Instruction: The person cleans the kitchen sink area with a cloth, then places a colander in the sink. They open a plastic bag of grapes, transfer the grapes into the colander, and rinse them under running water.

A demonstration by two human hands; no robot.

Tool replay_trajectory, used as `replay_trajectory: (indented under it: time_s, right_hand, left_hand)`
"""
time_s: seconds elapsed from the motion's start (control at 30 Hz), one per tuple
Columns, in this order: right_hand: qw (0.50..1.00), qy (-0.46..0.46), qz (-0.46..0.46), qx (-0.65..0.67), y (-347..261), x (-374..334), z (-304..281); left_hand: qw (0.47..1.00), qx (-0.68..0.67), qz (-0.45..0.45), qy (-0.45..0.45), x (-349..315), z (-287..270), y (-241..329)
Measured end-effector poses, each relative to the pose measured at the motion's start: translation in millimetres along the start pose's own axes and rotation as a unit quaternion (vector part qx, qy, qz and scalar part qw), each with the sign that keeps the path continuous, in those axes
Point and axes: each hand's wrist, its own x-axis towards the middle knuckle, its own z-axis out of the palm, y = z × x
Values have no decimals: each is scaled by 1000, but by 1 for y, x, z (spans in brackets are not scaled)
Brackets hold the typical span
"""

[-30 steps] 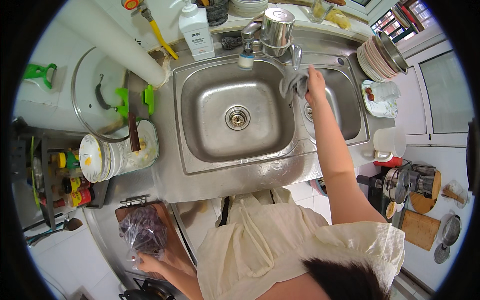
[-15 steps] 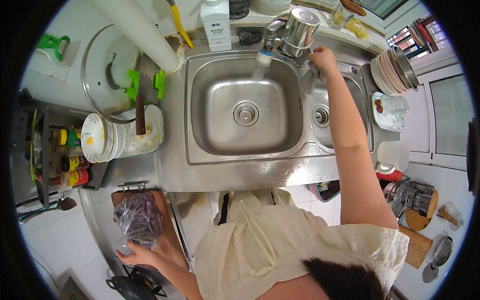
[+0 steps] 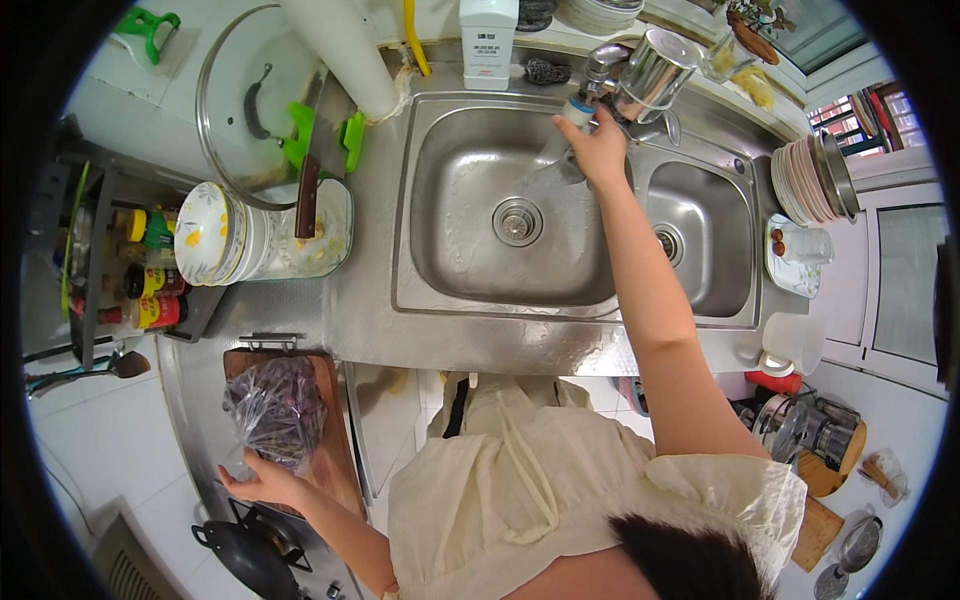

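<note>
A clear plastic bag (image 3: 275, 410) with dark purple contents lies on a wooden cutting board (image 3: 338, 440) at my lower left. My left hand (image 3: 268, 482) holds the gathered end of that bag between thumb and fingers. Over the large sink basin (image 3: 460, 270), my right hand (image 3: 600, 152) is right at the tap's spray head (image 3: 578, 108), thumb out to the left. A wet grey cloth (image 3: 568, 172) appears to hang from this hand in the running water. The hand and spray partly hide it.
Left of the sink are stacked bowls (image 3: 205, 235), a glass lid (image 3: 240, 110) and a knife (image 3: 307, 195). A metal pot (image 3: 660, 70) stands behind the tap, beside a white bottle (image 3: 488, 45). Stacked plates (image 3: 795, 178) and a small tray (image 3: 795, 275) line the right. A black pan (image 3: 245, 560) sits lower left.
My right hand has moved left from beside the metal pot to the tap, and the grey cloth has left the sink divider. My left hand stays at the bag. The view has shifted slightly.
</note>
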Motion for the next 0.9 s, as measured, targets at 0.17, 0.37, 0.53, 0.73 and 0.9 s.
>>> replay_trajectory:
  time_s: [0.17,0.37,0.53,0.73,0.9]
  right_hand:
    - [989,81,-126,-3,13,5,5]
    - [978,-2,123,168,101,11,33]
    - [742,52,396,539,115,32,65]
    - [610,72,434,659,104,24,83]
    - [644,35,472,601,60,9,66]
  left_hand:
    - [998,-43,-34,-12,1,0,6]
    - [988,-124,-91,-26,1,-3,17]
    - [995,-84,-60,-13,5,-3,6]
    - [994,-101,2,30,-5,-7,44]
    - [993,20,111,27,-13,-20,73]
